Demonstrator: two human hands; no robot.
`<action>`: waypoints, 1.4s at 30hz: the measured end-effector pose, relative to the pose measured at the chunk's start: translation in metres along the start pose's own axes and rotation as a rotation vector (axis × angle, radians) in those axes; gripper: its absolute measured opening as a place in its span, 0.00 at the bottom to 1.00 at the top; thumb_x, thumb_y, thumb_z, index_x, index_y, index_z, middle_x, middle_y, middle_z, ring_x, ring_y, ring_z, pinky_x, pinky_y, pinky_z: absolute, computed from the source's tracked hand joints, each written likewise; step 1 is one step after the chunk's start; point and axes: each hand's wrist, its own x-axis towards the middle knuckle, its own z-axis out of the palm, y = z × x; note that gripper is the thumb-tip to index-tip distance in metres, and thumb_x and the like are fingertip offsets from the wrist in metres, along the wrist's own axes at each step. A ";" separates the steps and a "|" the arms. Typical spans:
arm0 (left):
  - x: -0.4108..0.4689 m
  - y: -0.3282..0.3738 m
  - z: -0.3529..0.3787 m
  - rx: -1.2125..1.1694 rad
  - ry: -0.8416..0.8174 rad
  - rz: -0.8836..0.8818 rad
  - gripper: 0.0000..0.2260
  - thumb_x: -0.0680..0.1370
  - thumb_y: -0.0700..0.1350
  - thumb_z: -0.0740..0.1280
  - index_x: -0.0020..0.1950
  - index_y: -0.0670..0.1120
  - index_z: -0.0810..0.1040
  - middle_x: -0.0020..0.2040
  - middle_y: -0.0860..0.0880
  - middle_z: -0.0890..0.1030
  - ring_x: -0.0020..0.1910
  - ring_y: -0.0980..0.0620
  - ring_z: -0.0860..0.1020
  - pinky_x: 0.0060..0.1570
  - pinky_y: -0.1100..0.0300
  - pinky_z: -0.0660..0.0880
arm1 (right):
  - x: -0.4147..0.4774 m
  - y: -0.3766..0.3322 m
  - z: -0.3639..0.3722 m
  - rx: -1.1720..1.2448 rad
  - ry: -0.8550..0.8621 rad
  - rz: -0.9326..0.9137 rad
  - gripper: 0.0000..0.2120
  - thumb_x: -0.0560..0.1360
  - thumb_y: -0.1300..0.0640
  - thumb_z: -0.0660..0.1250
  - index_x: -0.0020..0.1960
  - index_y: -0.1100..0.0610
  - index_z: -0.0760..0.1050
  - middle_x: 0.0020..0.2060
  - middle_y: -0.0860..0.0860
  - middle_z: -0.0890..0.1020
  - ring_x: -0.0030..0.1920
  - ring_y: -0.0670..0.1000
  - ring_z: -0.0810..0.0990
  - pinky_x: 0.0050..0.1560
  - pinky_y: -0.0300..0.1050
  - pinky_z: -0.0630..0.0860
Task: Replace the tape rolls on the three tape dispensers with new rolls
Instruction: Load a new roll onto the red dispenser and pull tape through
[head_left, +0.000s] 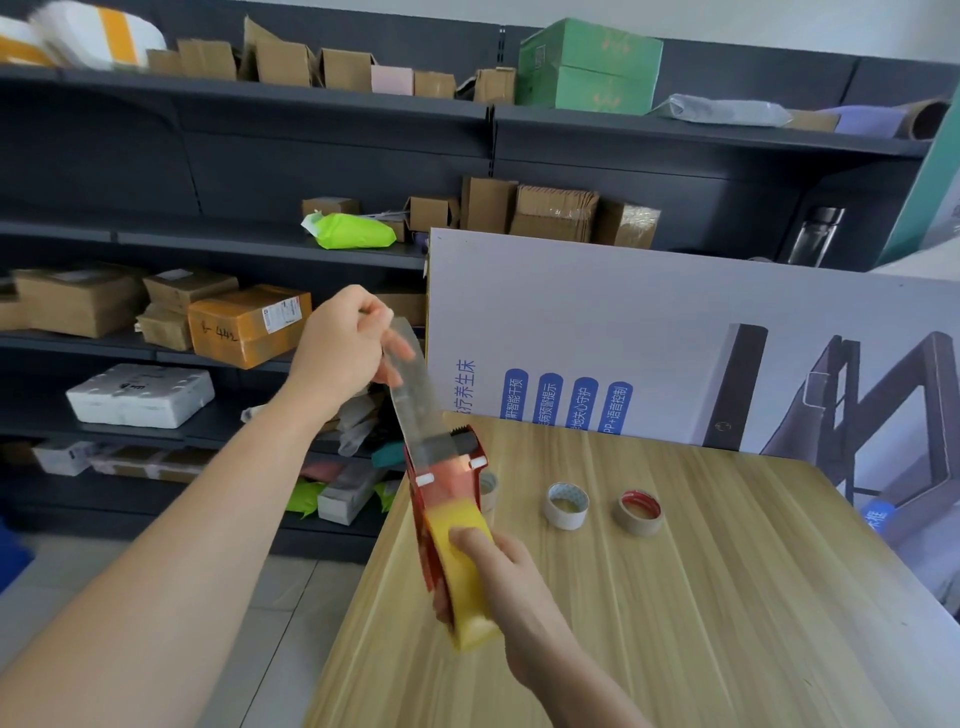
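closest to me, the right hand (498, 577) grips the red tape dispenser (441, 493) over the near left corner of the wooden counter (701, 623). its fingers (470, 540) are curled round the yellow tape roll (462, 582) seated in the frame, thumb pressed on the roll's outer face and the rest wrapped underneath. the dispenser is held off the counter, tilted, with its black cutter end pointing up and away. from that end a clear tape strip (415, 395) runs up and to the left to the left hand (337, 348), which is raised beyond the counter's edge, its fingers (382, 317) pinching the strip's free end.

further along the counter three small rolls lie flat in a row, well apart from both hands: a pale roll (489, 488) partly hidden behind the dispenser, a white roll (566, 505), and a brown roll with a red inner rim (640, 512). all three look thin-walled.

behind the counter a large printed board (623, 322) leans upright, showing blue labels and a dark frame. past it stand dark shelves (311, 156) loaded with cardboard boxes, among them an orange parcel (249, 325), a white foam box (140, 395), a bright green pouch (353, 231) and, on the top shelf, a green box (587, 67).
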 end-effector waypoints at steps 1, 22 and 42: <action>0.002 0.000 0.001 0.014 0.011 0.016 0.07 0.83 0.45 0.56 0.52 0.45 0.72 0.39 0.49 0.83 0.31 0.46 0.81 0.37 0.56 0.80 | -0.001 -0.001 0.001 0.003 0.021 0.008 0.13 0.78 0.47 0.63 0.43 0.57 0.74 0.30 0.53 0.81 0.28 0.48 0.79 0.34 0.38 0.78; 0.040 -0.004 -0.007 -0.041 0.105 -0.065 0.07 0.83 0.44 0.56 0.54 0.43 0.71 0.38 0.48 0.82 0.30 0.48 0.79 0.33 0.59 0.77 | 0.006 0.004 -0.012 -0.017 -0.015 0.050 0.27 0.73 0.43 0.68 0.53 0.69 0.77 0.37 0.62 0.82 0.29 0.53 0.79 0.32 0.44 0.76; 0.049 -0.056 0.002 0.030 0.203 -0.229 0.07 0.82 0.43 0.58 0.50 0.44 0.74 0.37 0.49 0.79 0.30 0.49 0.79 0.32 0.57 0.76 | 0.005 -0.002 -0.018 0.077 -0.078 -0.085 0.09 0.69 0.56 0.62 0.34 0.60 0.74 0.25 0.56 0.77 0.25 0.53 0.72 0.35 0.45 0.73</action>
